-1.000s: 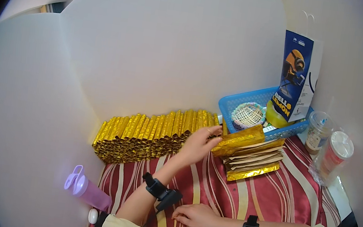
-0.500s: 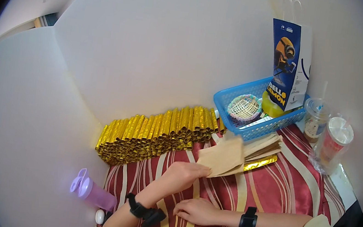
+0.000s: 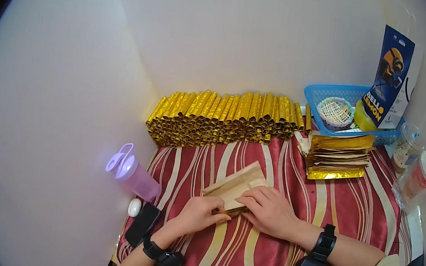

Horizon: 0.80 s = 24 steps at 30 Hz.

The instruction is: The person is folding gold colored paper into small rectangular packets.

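Note:
A tan paper sheet (image 3: 237, 186) lies on the striped red cloth in front of me, its far edge turned up and its near edge bent under my fingers. My left hand (image 3: 197, 213) pinches the near left part, thumb and fingers closed on it. On the near right part, my right hand (image 3: 270, 211) grips the same edge, fingers curled over it. Farther right rests a stack of paper sheets (image 3: 338, 157), tan on one side, with shiny gold at its near edge. Gold paper tubes (image 3: 220, 116) are piled in rows against the back wall.
At the back right, a blue plastic basket (image 3: 313, 96) holds a small woven basket (image 3: 335, 112) and a blue paper bag (image 3: 393, 76). Two drink cups (image 3: 408, 147) stand beside it. To the left are a purple bottle (image 3: 137, 178), a white case (image 3: 134, 207) and a black phone (image 3: 143, 225).
My left hand has brought the sheet from beside the stack to in front of me. My right hand has come up from the cloth and taken hold of it. The view has shifted left.

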### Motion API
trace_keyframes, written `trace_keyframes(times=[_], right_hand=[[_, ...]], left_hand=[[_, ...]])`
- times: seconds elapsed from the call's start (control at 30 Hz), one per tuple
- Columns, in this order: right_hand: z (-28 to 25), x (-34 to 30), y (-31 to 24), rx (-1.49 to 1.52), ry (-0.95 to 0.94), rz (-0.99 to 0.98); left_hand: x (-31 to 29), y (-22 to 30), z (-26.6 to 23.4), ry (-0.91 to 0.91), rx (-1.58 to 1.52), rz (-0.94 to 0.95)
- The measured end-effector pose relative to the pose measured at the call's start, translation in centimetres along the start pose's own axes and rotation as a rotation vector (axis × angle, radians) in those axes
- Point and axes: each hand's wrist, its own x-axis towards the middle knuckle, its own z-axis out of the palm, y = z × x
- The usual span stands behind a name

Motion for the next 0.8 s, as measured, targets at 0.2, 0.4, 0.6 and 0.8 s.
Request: trace_keyframes(times=[0.2, 0.4, 0.6, 0.8], right_hand=[[0.9, -0.5, 0.4, -0.058, -0.115, 0.062], [-0.4, -0.3, 0.4, -0.037, -0.242, 0.266], [-2.6, -0.7, 3.3, -0.430, 0.041, -0.077], [-5.8, -0.6, 5.5, -0.936, -0.017, 0.104]], left_hand=[[-1.2, -3.6, 2.0, 0.030, -0.839, -0.169], [-1.5, -4.0, 1.9, 0.207, -0.945, -0.295], [-2.4, -3.9, 0.8, 0.693, -0.435, -0.073], [-2.0, -0.9, 0.8, 0.385, 0.147, 0.418]])
